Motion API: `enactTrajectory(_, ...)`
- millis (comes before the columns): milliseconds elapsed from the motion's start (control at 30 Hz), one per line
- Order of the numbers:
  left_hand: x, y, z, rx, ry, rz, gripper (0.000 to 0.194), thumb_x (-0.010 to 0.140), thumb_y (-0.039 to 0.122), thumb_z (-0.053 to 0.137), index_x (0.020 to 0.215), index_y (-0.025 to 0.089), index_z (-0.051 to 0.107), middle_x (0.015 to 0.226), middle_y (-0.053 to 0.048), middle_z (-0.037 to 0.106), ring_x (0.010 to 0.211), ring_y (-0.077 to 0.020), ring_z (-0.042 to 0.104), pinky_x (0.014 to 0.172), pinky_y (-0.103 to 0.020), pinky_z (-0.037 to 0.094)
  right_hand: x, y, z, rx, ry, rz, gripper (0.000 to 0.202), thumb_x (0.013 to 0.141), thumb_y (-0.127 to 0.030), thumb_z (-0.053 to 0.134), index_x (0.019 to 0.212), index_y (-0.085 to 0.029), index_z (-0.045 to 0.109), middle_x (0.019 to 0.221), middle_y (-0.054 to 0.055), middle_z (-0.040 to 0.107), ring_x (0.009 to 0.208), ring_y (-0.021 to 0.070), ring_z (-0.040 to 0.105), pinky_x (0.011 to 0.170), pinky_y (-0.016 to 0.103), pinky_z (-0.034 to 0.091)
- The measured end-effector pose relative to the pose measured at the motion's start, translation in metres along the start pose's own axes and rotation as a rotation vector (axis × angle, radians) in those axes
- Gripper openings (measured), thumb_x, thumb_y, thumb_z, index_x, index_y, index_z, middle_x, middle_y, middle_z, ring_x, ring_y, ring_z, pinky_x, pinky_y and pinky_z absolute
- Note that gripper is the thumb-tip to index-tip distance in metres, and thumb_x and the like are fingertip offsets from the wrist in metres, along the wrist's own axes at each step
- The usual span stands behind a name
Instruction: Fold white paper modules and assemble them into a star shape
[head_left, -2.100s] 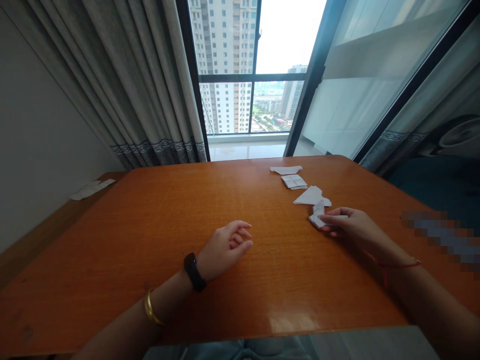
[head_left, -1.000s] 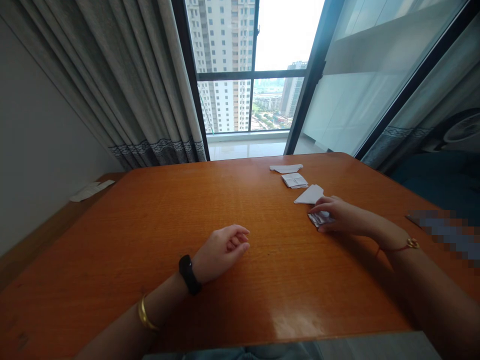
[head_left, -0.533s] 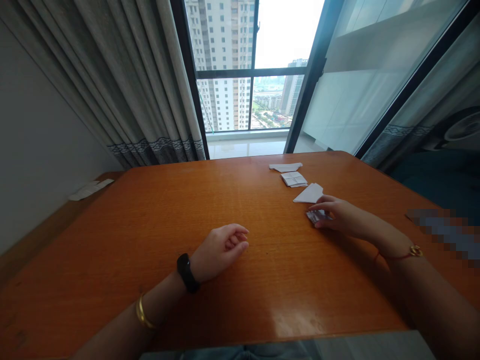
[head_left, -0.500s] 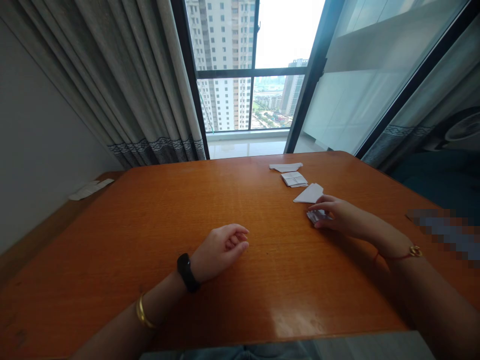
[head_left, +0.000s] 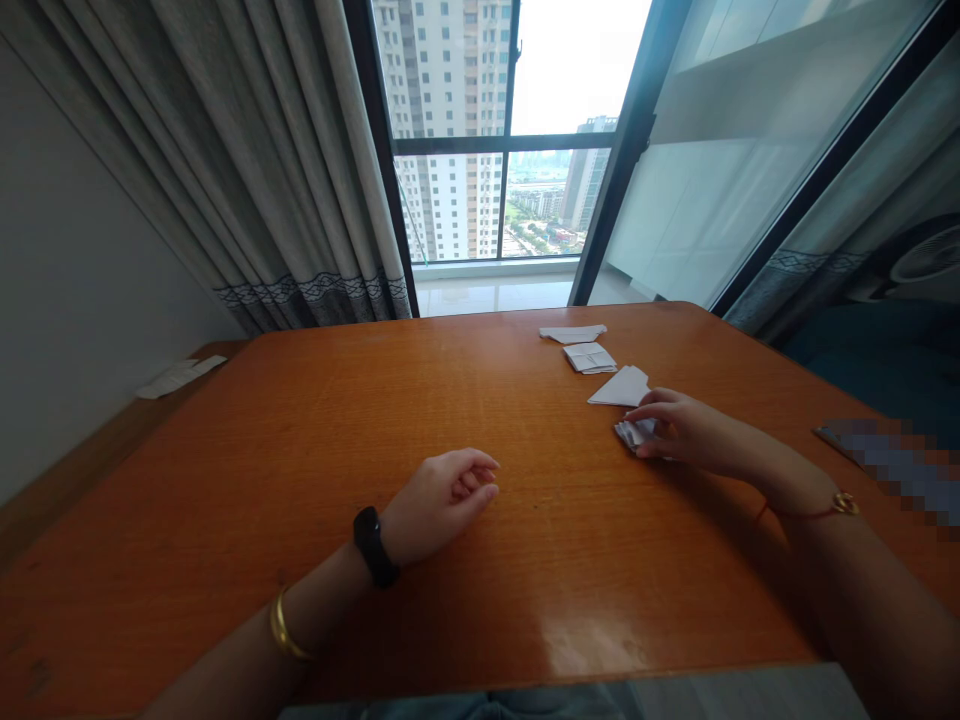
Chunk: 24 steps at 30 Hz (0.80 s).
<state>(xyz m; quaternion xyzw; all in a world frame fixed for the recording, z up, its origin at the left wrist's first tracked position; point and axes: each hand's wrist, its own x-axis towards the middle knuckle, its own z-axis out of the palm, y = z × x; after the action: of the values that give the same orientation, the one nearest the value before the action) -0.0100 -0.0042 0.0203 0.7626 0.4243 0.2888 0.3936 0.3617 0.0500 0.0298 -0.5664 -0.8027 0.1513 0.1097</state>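
Observation:
My right hand (head_left: 686, 430) is at a small folded white paper piece (head_left: 632, 433) on the wooden table. Its index finger and thumb are spread on either side of the piece, at its right part; the other fingers are partly hidden. My left hand (head_left: 448, 495) rests on the table nearer the middle, loosely curled, with a gap between thumb and index finger and nothing in it. Beyond the right hand lie a pointed folded paper (head_left: 621, 387), a square folded paper (head_left: 590, 358) and a flat, wide folded paper (head_left: 574, 333), in a slanting row.
The brown table (head_left: 375, 400) reaches toward a window and a grey curtain (head_left: 285, 200). Some white paper (head_left: 180, 377) lies on a ledge at the far left. A blurred-out flat object (head_left: 892, 465) lies at the table's right edge, with a fan (head_left: 930, 250) behind.
My right hand has slid slightly to the right, so more of the small folded paper piece shows. That piece stays in place, and my left hand is still.

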Motion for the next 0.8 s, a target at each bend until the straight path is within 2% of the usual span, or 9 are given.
enactTrajectory(200,0.0,0.001,0.0,-0.011,-0.005,-0.01,0.023,0.083,0.028,0.057,0.102,0.016,0.063,0.09,-0.005,0.068,0.072,-0.0113,0.061,0.067,-0.022,0.051,0.0,-0.007,-0.009,-0.023,0.021,-0.018,0.041,0.07,-0.049,0.067,0.099,-0.021,0.073,0.103,0.011,0.06,0.09,0.0269,0.06,0.084,0.039,0.048)
enactTrajectory(367,0.0,0.0,0.0,-0.013,-0.01,-0.018,0.024,0.083,0.028,0.057,0.103,0.015,0.063,0.088,-0.004,0.068,0.071,-0.0112,0.061,0.066,-0.022,0.051,0.006,-0.003,-0.002,-0.13,-0.042,-0.019,0.037,0.071,-0.043,0.067,0.103,-0.025,0.073,0.108,0.009,0.06,0.093,0.0275,0.059,0.086,0.04,0.047)
enactTrajectory(467,0.0,0.0,0.0,-0.011,-0.017,-0.013,0.023,0.084,0.028,0.057,0.102,0.016,0.063,0.088,-0.004,0.068,0.071,-0.011,0.061,0.066,-0.022,0.051,0.005,0.0,0.001,-0.125,-0.056,-0.022,0.041,0.07,-0.044,0.068,0.106,-0.026,0.071,0.109,0.009,0.059,0.095,0.0277,0.06,0.086,0.04,0.048)
enactTrajectory(533,0.0,-0.001,0.0,-0.007,-0.018,-0.01,0.023,0.084,0.028,0.057,0.102,0.016,0.063,0.088,-0.004,0.068,0.072,-0.0111,0.061,0.067,-0.022,0.051,0.002,-0.004,-0.003,-0.097,-0.011,-0.021,0.046,0.07,-0.047,0.068,0.11,-0.025,0.069,0.111,0.009,0.059,0.096,0.0277,0.06,0.087,0.039,0.048)
enactTrajectory(600,0.001,0.0,0.0,-0.001,-0.015,-0.014,0.023,0.084,0.027,0.057,0.103,0.016,0.063,0.089,-0.004,0.067,0.073,-0.0113,0.06,0.068,-0.022,0.051,-0.001,-0.018,-0.008,-0.065,0.067,-0.017,0.051,0.071,-0.052,0.067,0.114,-0.025,0.066,0.114,0.009,0.057,0.095,0.0272,0.06,0.086,0.038,0.048)
enactTrajectory(667,0.001,0.0,0.0,0.006,-0.014,-0.018,0.024,0.084,0.028,0.056,0.103,0.016,0.063,0.089,-0.004,0.067,0.073,-0.0116,0.06,0.068,-0.023,0.05,-0.003,-0.043,-0.01,-0.031,0.124,-0.041,0.049,0.075,-0.054,0.064,0.114,-0.024,0.064,0.114,0.01,0.057,0.091,0.0251,0.06,0.082,0.037,0.048)
enactTrajectory(733,0.0,0.0,0.0,0.017,-0.015,-0.02,0.024,0.085,0.029,0.056,0.104,0.016,0.062,0.088,-0.004,0.066,0.071,-0.0116,0.058,0.066,-0.023,0.049,-0.002,-0.076,-0.004,0.01,0.122,-0.114,0.041,0.081,-0.051,0.059,0.111,-0.023,0.064,0.109,0.009,0.059,0.084,0.0222,0.059,0.077,0.035,0.048)
enactTrajectory(800,0.0,0.0,-0.001,0.042,-0.012,-0.012,0.022,0.086,0.031,0.054,0.101,0.016,0.062,0.083,-0.002,0.064,0.068,-0.0112,0.056,0.063,-0.022,0.047,0.0,-0.112,0.012,0.073,0.067,-0.221,0.032,0.085,-0.046,0.057,0.106,-0.022,0.063,0.1,0.008,0.061,0.082,0.0204,0.058,0.073,0.033,0.046)
